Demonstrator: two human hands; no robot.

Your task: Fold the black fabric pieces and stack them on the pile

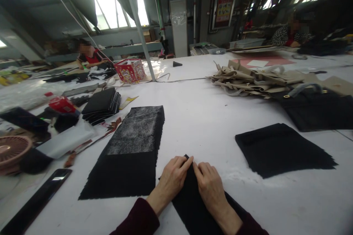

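Observation:
A black fabric piece point(194, 205) lies on the white table point(204, 117) right in front of me. My left hand point(172, 180) and my right hand point(211, 185) rest on its far corner, fingertips close together and pinching the fabric edge. Both hands are closed on the cloth. A long stack of black fabric pieces point(129, 154) lies just left of my hands. Another stack of black pieces point(281, 148) sits to the right.
Beige bags point(256, 80) and a black bag point(317, 110) are piled at the far right. A smaller black stack point(102, 104), a red box point(129, 69), a pink fan point(12, 150) and a dark strip point(35, 202) lie at the left. Other people sit at the far edges.

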